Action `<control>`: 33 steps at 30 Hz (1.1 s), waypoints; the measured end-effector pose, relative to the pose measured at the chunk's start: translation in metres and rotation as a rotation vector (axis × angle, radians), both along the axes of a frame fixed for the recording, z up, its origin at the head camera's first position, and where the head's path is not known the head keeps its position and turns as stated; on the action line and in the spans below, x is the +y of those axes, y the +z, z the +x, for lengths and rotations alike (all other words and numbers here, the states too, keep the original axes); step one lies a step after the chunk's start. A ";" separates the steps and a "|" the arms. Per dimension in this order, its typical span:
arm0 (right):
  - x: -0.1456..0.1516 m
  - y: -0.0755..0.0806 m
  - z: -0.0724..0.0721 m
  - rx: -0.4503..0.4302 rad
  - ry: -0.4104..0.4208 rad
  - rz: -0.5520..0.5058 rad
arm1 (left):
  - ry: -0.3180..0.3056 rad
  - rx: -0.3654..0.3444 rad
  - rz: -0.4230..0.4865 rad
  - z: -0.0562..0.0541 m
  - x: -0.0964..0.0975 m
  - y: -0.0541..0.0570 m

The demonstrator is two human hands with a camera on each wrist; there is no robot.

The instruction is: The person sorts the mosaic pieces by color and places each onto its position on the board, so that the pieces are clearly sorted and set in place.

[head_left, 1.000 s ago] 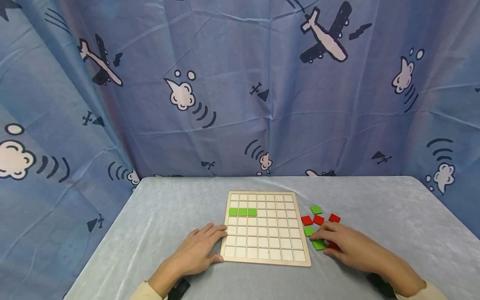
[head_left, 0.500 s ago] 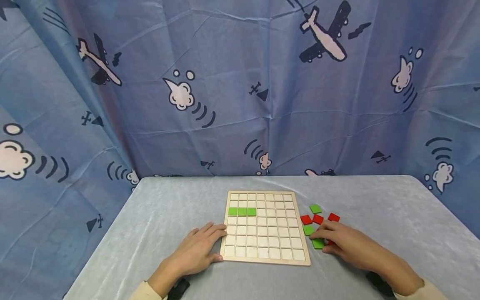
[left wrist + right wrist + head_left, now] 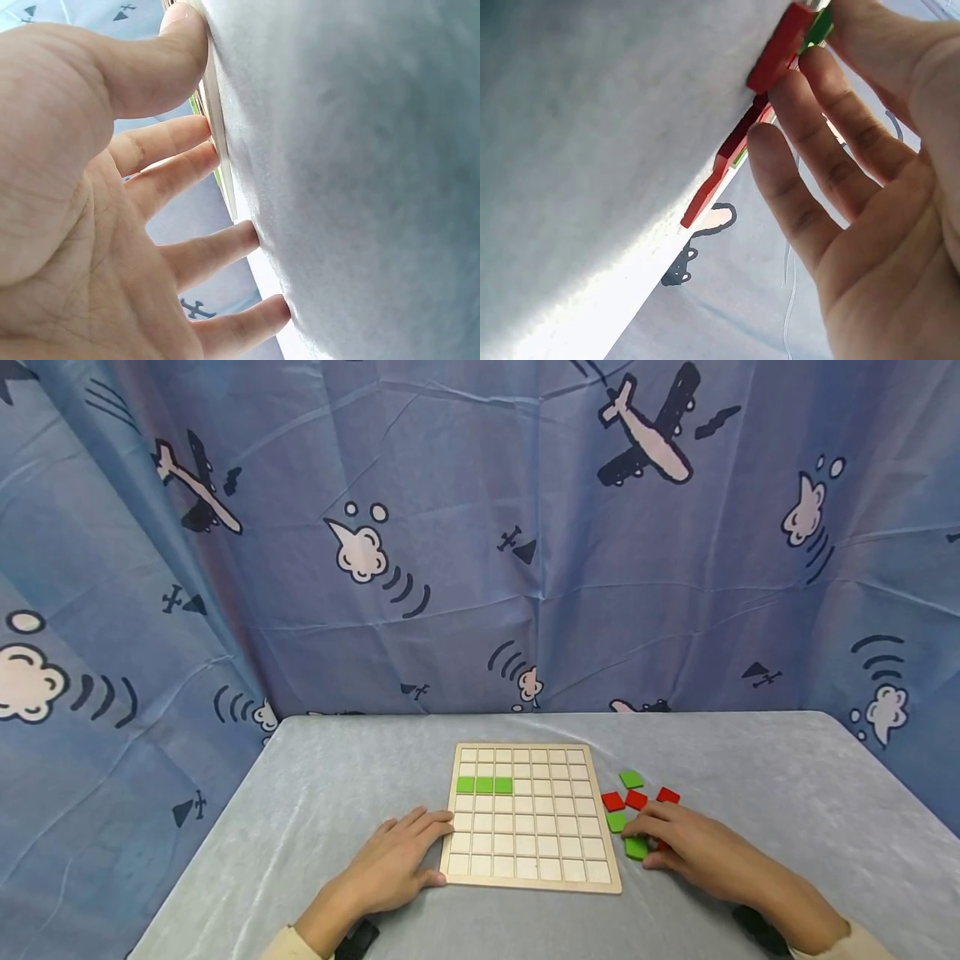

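A wooden grid board (image 3: 536,887) lies on the table, with several green tiles (image 3: 484,785) side by side in one row near its left edge. My left hand (image 3: 397,864) rests at the board's left side, thumb and fingers spread; the left wrist view shows the thumb (image 3: 184,52) against the board's edge (image 3: 217,127). To the right of the board, my right hand (image 3: 693,850) pinches a green square tile (image 3: 636,848) between thumb and fingertips. That green tile (image 3: 819,28) shows partly in the right wrist view, behind a red tile (image 3: 781,49).
Loose tiles lie around the right hand: green ones (image 3: 617,822) and red ones (image 3: 612,802), one red tile partly hidden under the hand. A pale grey cloth (image 3: 360,760) covers the table. Behind it hangs a blue curtain (image 3: 450,568) with printed planes.
The green tile under my right fingertips has turned slightly and the fingers have drawn in around it. The left hand and the board stay in place.
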State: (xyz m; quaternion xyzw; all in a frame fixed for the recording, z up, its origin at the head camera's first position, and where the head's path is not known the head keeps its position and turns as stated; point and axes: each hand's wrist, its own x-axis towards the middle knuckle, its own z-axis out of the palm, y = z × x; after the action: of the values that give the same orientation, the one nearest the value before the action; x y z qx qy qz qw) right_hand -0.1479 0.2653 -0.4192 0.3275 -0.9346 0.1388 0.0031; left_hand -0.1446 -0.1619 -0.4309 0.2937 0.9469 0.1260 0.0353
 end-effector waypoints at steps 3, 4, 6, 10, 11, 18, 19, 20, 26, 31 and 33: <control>-0.001 0.001 0.000 -0.005 -0.017 0.006 | -0.003 0.008 -0.001 0.000 0.000 -0.001; -0.001 0.001 0.001 -0.007 -0.027 0.009 | -0.003 0.009 0.000 0.000 0.000 -0.001; -0.002 0.002 0.002 -0.017 -0.043 0.018 | -0.003 0.013 0.000 0.000 0.000 -0.001; -0.003 0.003 0.003 -0.020 -0.064 0.034 | -0.004 0.015 0.001 0.000 0.000 -0.001; -0.003 0.003 0.003 -0.020 -0.062 0.038 | -0.004 0.017 0.000 0.000 0.000 -0.001; -0.003 0.003 0.001 -0.004 -0.060 0.045 | -0.003 0.022 -0.001 0.001 0.000 0.000; -0.003 0.003 0.001 -0.003 -0.060 0.048 | -0.004 0.021 -0.001 0.001 0.000 0.000; -0.003 0.003 0.001 -0.002 -0.059 0.051 | -0.004 0.020 0.000 0.001 0.000 0.001; -0.002 0.002 0.000 0.022 -0.057 0.054 | -0.003 0.027 0.003 0.000 0.000 0.000; -0.002 0.002 0.000 0.060 -0.038 0.052 | 0.001 0.029 0.006 0.000 0.000 0.000; -0.002 0.001 0.001 0.083 -0.032 0.052 | 0.001 0.023 0.005 0.000 0.001 0.000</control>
State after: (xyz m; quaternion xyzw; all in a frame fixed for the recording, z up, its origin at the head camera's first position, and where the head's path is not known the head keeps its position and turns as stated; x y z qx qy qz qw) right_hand -0.1468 0.2634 -0.4181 0.3181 -0.9420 0.1009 0.0357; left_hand -0.1442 -0.1614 -0.4311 0.2948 0.9470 0.1251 0.0237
